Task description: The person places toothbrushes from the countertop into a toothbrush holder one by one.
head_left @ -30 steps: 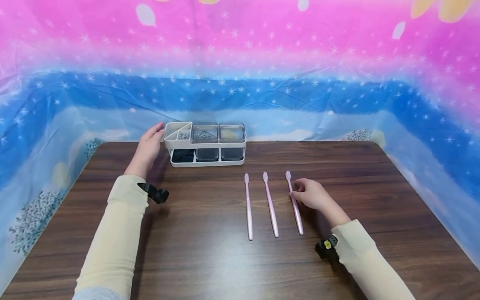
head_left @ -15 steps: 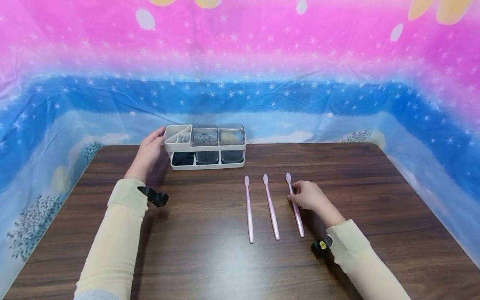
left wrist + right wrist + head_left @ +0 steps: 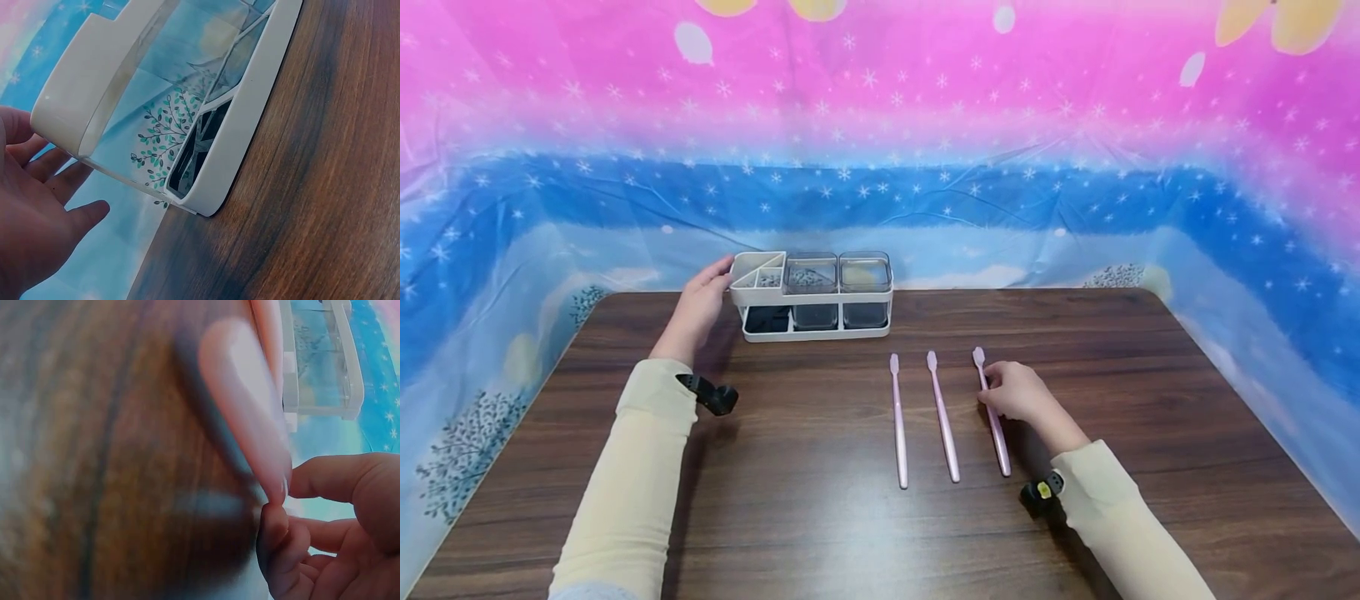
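Three pink toothbrushes lie side by side on the dark wooden table, heads pointing away. My right hand (image 3: 1021, 392) pinches the rightmost toothbrush (image 3: 997, 437) below its head, between thumb and fingers. Up close in the right wrist view, that toothbrush's handle runs down to the right hand (image 3: 350, 519). The middle toothbrush (image 3: 945, 425) and the left toothbrush (image 3: 899, 433) lie untouched. At the back, my left hand (image 3: 696, 307) rests against the left end of a white two-tier organizer (image 3: 812, 297). In the left wrist view the left hand (image 3: 37, 206) has its fingers extended at the upper tier.
Clear square cups (image 3: 864, 273) fill the organizer's middle and right sections; its left section has a divided tray (image 3: 758, 271). The wooden table (image 3: 790, 517) has rounded far corners. A pink and blue printed cloth (image 3: 880, 192) hangs behind and along both sides.
My right hand has shifted slightly left, its thumb and fingers coming around the rightmost toothbrush. The left hand stays at the organizer. The head view has tilted slightly.
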{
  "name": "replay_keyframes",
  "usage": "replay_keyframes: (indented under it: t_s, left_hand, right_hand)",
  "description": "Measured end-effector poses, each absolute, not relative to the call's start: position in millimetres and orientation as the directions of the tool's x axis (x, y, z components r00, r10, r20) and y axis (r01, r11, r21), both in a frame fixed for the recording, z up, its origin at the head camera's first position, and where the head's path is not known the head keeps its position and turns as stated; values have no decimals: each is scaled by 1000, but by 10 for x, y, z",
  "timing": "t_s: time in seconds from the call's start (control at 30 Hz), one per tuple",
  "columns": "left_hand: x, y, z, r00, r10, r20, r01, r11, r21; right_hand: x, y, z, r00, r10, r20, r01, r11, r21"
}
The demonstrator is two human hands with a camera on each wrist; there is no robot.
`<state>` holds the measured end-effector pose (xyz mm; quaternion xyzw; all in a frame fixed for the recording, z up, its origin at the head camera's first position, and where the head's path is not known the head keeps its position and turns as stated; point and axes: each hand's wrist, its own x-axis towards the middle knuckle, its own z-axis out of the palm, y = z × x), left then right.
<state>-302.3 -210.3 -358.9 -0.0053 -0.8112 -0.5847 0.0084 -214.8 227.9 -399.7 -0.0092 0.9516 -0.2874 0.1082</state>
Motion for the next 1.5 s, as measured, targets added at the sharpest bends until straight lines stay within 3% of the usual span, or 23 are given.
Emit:
replay_keyframes:
  t_s: [0.3,0.67,0.9,1.2,1.5]
  left_hand:
    - [-3042,-2126,-3599,-999,52,-10,7,308,951]
    - [-2999,-2185,-3566,-995,101,-23,15,356,934]
    - [-3010,-2171,-3577,-994,110,-16,22,337,941]
    - [-3021,-2170,-3571,-996,90,-16,17,356,934]
    - [-3027,-2187,-3582,-996,92,-13,19,338,941]
  right_hand:
    - [-2343,2234,-3661,-986,-43,-163,81,726,-683]
    - [-2762,1639,-2896,-995,-94,-15,-45,605,-795]
    - [-2930,1110,-2527,-984,-140,109,-170,576,-800]
    - [-3039,484,-2300,-978,-121,169,-207,505,-838]
    - [-3128,60,-2314,-969,-89,232,-249,373,-894]
